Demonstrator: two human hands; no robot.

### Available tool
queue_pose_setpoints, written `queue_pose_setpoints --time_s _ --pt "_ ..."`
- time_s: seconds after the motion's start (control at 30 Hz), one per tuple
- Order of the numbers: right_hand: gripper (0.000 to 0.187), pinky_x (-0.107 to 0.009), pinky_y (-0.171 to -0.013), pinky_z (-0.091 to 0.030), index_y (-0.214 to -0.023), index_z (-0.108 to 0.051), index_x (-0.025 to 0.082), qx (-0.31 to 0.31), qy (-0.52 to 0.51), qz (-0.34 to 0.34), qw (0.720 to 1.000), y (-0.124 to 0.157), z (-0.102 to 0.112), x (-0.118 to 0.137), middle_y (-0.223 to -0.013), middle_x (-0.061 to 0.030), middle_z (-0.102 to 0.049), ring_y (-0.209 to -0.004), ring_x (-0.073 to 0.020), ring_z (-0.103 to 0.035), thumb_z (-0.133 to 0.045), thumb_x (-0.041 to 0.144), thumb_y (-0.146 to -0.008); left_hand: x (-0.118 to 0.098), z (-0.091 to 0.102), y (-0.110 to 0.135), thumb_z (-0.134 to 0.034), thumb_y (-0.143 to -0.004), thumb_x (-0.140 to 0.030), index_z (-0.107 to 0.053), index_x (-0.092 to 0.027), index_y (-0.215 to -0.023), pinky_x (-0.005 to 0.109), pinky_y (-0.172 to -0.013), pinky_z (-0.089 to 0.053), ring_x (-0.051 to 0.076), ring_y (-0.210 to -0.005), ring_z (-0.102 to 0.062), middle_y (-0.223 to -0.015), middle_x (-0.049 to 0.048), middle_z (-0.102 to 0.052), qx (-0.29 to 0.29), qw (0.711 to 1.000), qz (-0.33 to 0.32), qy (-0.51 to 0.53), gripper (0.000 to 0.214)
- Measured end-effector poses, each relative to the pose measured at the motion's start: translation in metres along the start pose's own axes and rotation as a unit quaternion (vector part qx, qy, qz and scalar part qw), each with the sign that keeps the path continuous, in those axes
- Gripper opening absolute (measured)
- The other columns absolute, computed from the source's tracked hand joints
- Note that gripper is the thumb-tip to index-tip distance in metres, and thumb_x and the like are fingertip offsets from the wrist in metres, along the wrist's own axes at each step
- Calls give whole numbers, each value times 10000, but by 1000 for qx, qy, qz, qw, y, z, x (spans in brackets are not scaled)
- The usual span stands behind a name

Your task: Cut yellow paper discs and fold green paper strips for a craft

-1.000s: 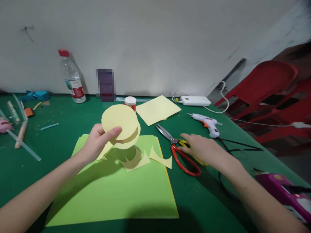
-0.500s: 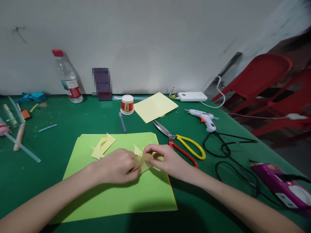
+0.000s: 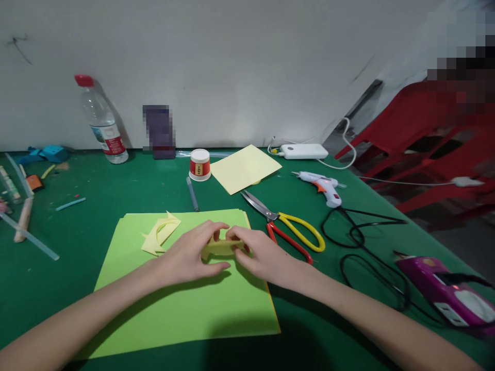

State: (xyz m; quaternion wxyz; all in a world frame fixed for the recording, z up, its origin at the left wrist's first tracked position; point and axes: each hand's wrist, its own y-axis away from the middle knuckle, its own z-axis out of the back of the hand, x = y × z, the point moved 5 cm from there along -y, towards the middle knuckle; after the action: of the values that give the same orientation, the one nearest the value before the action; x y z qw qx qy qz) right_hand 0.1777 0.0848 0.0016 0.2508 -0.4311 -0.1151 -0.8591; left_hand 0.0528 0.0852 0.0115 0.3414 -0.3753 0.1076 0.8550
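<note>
A small piece of yellow paper is between my two hands, seen almost edge-on, above a light green sheet. My right hand pinches its right end between thumb and fingers. My left hand curves around its left end, thumb and fingers spread apart; whether the palm touches the paper is hard to see. Just left of my hands, yellow paper scraps with a curved cut-out lie on the green sheet.
Scissors with red and yellow handles lie right of the sheet. Beyond them are a glue gun, its black cable and a purple power strip. Behind stand a paper cup, a yellow sheet, a marker and a bottle.
My left hand has loosened from its closed grip and spread its thumb and fingers. The yellow paper has turned from face-up to nearly edge-on. The view has shifted slightly.
</note>
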Motion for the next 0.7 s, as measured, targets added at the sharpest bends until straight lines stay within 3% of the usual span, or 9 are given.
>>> queue_pose_setpoints --time_s 0.13,0.27,0.33,0.47,0.57,0.63,0.7 --pt "106 -228 -550 -410 -801 -526 151 21 -124 -23 992 1 -4 7 -706 -4 -549 -604 -105 -489 -485 116 -710 -6 -1 4 -570 -786 -294 -429 -289 -1235 445 -995 -335 246 -1195 -385 -1294 66 -397 -9 981 -6 193 471" --pt "157 -233 -546 -461 -865 -529 130 24 -213 -48 976 0 -11 5 -778 -36 -568 -622 -109 -540 -505 214 -733 -10 -8 6 -575 -794 -281 -253 -345 -1346 452 -1005 -335 266 -1261 -328 -1441 60 -236 47 911 9 409 642" --pt "210 -241 -529 -473 -887 -531 120 31 -229 -58 971 0 -14 4 -760 -35 -567 -579 -104 -537 -512 262 -734 -12 -10 7 -565 -802 -275 -276 -339 -1340 424 -985 -368 265 -1258 -336 -1452 55 -223 50 890 22 452 614" --pt "269 -249 -506 -485 -949 -559 104 63 -208 -66 974 1 -10 8 -701 -24 -587 -529 -105 -541 -514 286 -756 -11 -11 7 -447 -861 -263 -493 -297 -1208 377 -976 -376 232 -1263 -331 -1405 19 -331 30 890 53 452 352" --pt "189 -266 -648 -501 -922 -606 159 28 -108 -70 991 -5 21 -1 -832 -29 -631 -726 -142 -595 -562 229 -752 -8 -9 8 -428 -851 -243 -571 -258 -1072 375 -972 -370 216 -1256 -339 -1304 26 -461 -13 875 29 483 264" --pt "173 -341 -799 -465 -940 -594 152 -86 0 -115 990 -11 59 -23 -972 -68 -612 -892 -179 -566 -474 206 -828 -6 -12 8 -444 -828 -239 -573 -227 -1009 390 -983 -345 222 -1235 -364 -1206 49 -536 -18 860 16 509 222" --pt "215 -432 -924 -376 -1031 -552 117 -171 82 -168 968 -20 92 -53 -1125 -123 -540 -1064 -222 -482 -430 177 -865 -4 -17 7 -465 -800 -240 -546 -211 -1005 412 -957 -354 242 -1160 -441 -1125 69 -573 -10 846 20 533 221"
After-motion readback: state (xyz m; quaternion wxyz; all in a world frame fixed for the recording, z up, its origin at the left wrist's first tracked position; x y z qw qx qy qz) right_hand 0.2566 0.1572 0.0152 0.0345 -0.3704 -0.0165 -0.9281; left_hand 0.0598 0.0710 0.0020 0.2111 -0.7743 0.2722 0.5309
